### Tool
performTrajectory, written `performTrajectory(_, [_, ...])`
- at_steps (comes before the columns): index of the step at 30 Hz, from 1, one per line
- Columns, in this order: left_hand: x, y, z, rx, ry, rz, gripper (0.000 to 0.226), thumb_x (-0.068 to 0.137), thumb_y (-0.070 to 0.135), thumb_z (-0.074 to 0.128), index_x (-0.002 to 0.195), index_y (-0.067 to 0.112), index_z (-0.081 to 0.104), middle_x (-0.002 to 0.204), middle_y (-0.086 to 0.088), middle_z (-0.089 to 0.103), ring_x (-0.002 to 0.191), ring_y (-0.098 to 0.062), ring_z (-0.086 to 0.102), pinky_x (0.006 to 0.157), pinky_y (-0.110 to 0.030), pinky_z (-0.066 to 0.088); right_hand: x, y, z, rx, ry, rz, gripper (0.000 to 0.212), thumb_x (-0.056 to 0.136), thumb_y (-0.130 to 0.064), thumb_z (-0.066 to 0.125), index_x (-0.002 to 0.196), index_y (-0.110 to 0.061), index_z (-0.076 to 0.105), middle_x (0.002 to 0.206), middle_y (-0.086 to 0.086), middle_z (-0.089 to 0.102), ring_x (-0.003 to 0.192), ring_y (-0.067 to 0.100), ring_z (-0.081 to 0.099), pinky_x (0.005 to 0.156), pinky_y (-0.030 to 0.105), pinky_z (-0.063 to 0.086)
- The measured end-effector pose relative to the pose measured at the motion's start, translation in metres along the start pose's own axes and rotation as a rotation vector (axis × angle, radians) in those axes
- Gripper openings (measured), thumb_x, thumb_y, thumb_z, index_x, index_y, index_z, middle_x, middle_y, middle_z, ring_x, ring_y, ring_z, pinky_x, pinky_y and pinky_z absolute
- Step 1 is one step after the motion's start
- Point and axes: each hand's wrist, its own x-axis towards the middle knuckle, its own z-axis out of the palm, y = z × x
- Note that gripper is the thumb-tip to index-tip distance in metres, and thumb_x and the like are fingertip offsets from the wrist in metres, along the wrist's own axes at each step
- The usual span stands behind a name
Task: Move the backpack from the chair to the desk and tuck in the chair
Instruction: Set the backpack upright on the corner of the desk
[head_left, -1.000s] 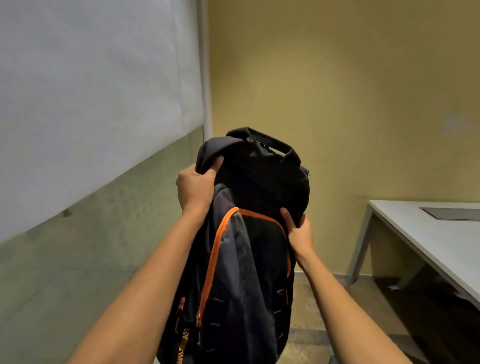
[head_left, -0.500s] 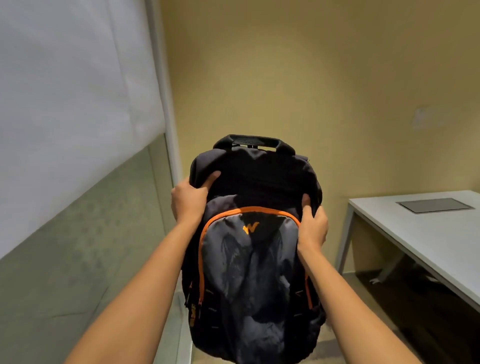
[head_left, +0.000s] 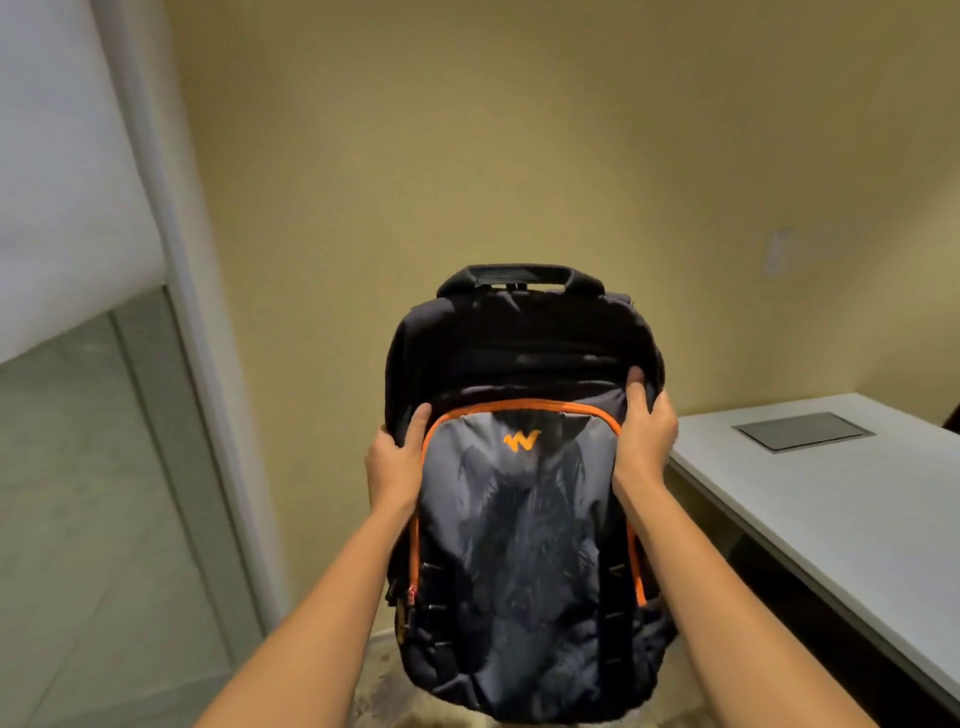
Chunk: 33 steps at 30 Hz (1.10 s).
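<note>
I hold a black and grey backpack with orange zip trim upright in the air in front of me, its front pocket facing me. My left hand grips its left side and my right hand grips its right side near the top of the pocket. The white desk stands to the right, its near corner just behind my right hand. The chair is not in view.
A grey cover plate is set into the desk top. A yellow wall is straight ahead. On the left stand a glass partition with a white blind and a white frame post.
The view has swung right, so the desk has come closer and the blind has slid left. The backpack has turned to face me squarely, and my right hand has shifted up its side.
</note>
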Motion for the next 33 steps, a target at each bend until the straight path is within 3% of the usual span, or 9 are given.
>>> performTrajectory(3, [0.018,0.013,0.044,-0.052,0.011,0.061,0.056,0.085,0.057,0.057,0.114,0.010,0.062,0.109,-0.010,0.068,0.103,-0.028,0.061,0.078,-0.028,0.041,0.038,0.009,0.000,0.085,0.024,0.008,0.050,0.093,-0.048,0.049,0.133,-0.018,0.053,0.128,0.004,0.061,0.120,0.022,0.055,0.105,0.044,0.044])
performTrajectory(7, [0.049,0.023,0.094,-0.047,0.014,0.089,0.062,0.080,0.067,0.054,0.115,0.017,0.061,0.114,-0.004,0.067,0.107,-0.025,0.060,0.083,-0.030,0.043,0.084,0.020,0.007,0.113,0.091,0.014,0.044,0.093,-0.047,0.050,0.125,-0.018,0.059,0.112,-0.002,0.065,0.111,0.020,0.059,0.097,0.039,0.048])
performTrajectory(15, [0.110,0.036,0.189,-0.072,-0.036,0.151,0.060,0.075,0.073,0.054,0.101,0.020,0.066,0.103,0.000,0.071,0.097,-0.021,0.063,0.073,-0.028,0.040,0.175,0.042,0.020,0.079,0.228,-0.010,0.041,0.091,-0.049,0.050,0.116,-0.019,0.063,0.114,0.000,0.066,0.109,0.022,0.060,0.102,0.047,0.043])
performTrajectory(24, [0.160,0.064,0.286,-0.175,-0.187,0.238,0.044,0.073,0.073,0.056,0.083,0.031,0.060,0.081,0.014,0.064,0.080,-0.014,0.061,0.067,-0.029,0.043,0.262,0.042,0.010,0.087,0.344,-0.120,0.032,0.092,-0.042,0.053,0.110,-0.017,0.064,0.098,-0.005,0.066,0.094,0.013,0.061,0.080,0.026,0.047])
performTrajectory(28, [0.169,0.079,0.329,-0.207,-0.238,0.263,0.041,0.075,0.071,0.056,0.082,0.031,0.058,0.072,0.021,0.057,0.074,-0.010,0.056,0.065,-0.027,0.040,0.297,0.039,-0.001,0.083,0.373,-0.146,0.039,0.094,-0.040,0.052,0.120,-0.013,0.062,0.110,0.001,0.066,0.098,0.013,0.061,0.081,0.023,0.049])
performTrajectory(33, [0.168,0.094,0.389,-0.222,-0.284,0.297,0.042,0.077,0.068,0.058,0.082,0.025,0.058,0.074,0.017,0.057,0.073,-0.012,0.055,0.063,-0.027,0.039,0.343,0.042,-0.023,0.066,0.447,-0.147,0.042,0.094,-0.041,0.051,0.122,-0.012,0.060,0.118,0.004,0.065,0.108,0.019,0.061,0.093,0.033,0.050])
